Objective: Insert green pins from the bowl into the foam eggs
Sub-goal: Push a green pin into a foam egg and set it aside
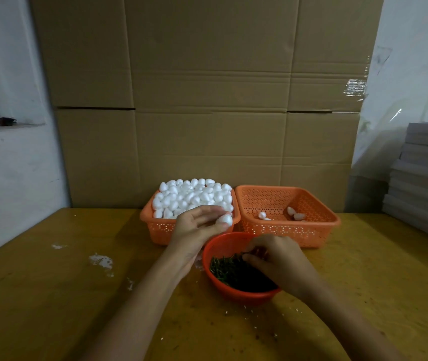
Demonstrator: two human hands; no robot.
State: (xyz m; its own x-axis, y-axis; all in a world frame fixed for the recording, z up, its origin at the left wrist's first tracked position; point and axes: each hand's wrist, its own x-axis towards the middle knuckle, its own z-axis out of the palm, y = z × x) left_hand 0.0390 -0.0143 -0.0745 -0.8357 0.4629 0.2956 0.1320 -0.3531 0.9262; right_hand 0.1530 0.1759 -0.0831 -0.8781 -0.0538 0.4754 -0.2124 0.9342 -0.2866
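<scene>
A left hand (197, 225) pinches a single foam egg (225, 219), white, smooth and matte, between the tips of its fingers (218, 226) just above the near rim of an orange basket (155, 231) heaped with foam eggs (192, 195). The right hand (278, 259) reaches into a red bowl (236, 296) of thin, dark green pins (233, 273), its fingers bunched together on the pile; whether they hold a pin cannot be told. A second orange basket (314, 230) beside the first holds only a few eggs (296, 215). All stand on a yellow-brown wooden surface (51, 295) flecked with white crumbs (101, 259), backed by flattened cardboard (207, 100) against a white wall (12, 165), with grey boards (423, 178) stacked at right.
</scene>
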